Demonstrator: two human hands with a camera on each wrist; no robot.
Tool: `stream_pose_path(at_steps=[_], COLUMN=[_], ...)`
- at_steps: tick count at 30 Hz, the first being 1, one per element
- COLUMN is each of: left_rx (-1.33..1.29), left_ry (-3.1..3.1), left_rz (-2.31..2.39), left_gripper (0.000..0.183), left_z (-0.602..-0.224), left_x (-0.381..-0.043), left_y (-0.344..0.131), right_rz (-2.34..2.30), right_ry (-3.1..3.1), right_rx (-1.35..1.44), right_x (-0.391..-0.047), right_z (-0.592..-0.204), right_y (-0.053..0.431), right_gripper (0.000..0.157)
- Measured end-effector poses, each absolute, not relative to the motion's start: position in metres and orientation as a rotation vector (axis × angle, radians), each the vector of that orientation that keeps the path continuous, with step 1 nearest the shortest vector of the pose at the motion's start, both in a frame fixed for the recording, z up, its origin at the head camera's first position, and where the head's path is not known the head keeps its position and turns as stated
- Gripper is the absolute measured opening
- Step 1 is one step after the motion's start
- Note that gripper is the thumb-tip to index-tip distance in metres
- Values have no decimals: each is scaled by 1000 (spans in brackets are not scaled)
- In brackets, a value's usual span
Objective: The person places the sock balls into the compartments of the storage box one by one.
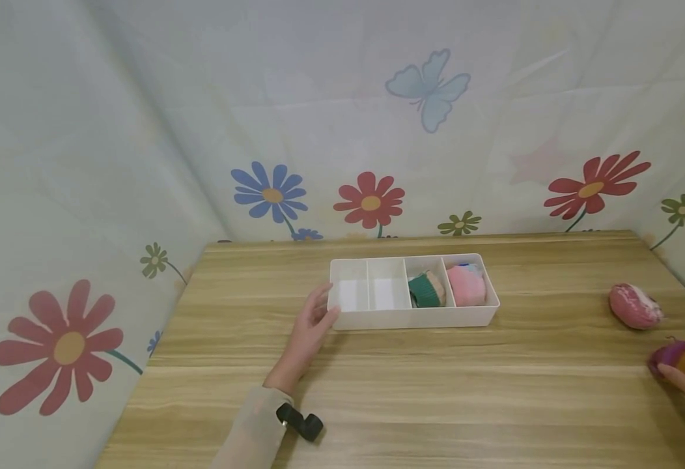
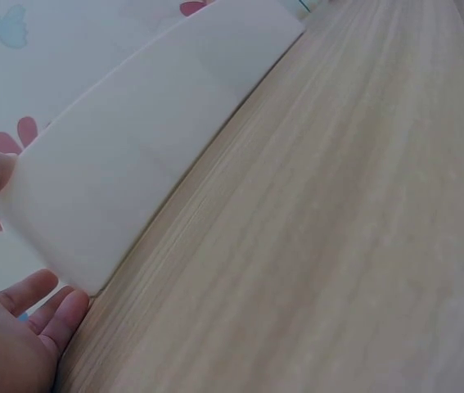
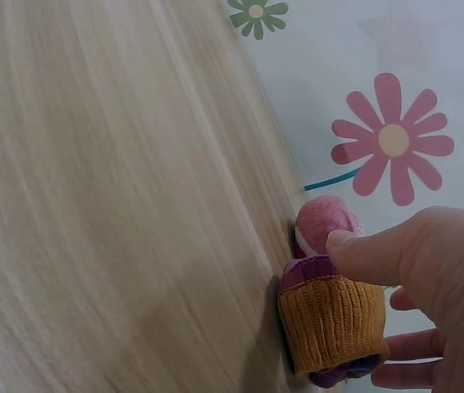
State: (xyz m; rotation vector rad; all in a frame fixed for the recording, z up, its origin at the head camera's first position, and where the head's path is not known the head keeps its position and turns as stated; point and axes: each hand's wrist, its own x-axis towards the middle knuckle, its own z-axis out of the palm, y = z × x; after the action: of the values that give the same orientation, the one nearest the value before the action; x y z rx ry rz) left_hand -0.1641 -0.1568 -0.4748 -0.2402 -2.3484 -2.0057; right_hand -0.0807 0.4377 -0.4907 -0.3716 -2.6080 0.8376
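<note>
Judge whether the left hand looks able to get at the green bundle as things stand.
Probably yes: the left hand touches the white tray, with just two empty compartments between it and the uncovered green bundle.

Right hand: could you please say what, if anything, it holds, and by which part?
The right hand holds the purple-and-orange bundle by its sides.

The ribbed bundle (image 3: 330, 327) was mustard and purple; the streaked bundle (image 1: 634, 306), pink and white. The plain white box (image 1: 413, 318) held a green bundle (image 1: 424, 291) with beige and a pink bundle (image 1: 465, 286) with blue. The tabletop (image 1: 413, 391) had tan wood grain; the whitish backdrop (image 1: 319, 98) bore red, blue and green flowers (image 1: 370, 203) and a pale blue butterfly (image 1: 430, 91).
</note>
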Motion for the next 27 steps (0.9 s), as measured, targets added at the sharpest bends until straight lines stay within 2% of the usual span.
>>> stream_pose_path(at_steps=[8, 27], left_rx=[-234, -226], left_ry=[-2343, -2328], left_rz=[-2019, -2115], left_gripper=[53, 53], left_z=[-474, -464], left_x=[-164, -160], left_y=[-156, -155], right_rz=[898, 845], right_ry=[-2630, -2647], right_rx=[-451, -262], right_x=[-79, -79], right_z=[-490, -485], right_y=[430, 421], right_gripper=[72, 68])
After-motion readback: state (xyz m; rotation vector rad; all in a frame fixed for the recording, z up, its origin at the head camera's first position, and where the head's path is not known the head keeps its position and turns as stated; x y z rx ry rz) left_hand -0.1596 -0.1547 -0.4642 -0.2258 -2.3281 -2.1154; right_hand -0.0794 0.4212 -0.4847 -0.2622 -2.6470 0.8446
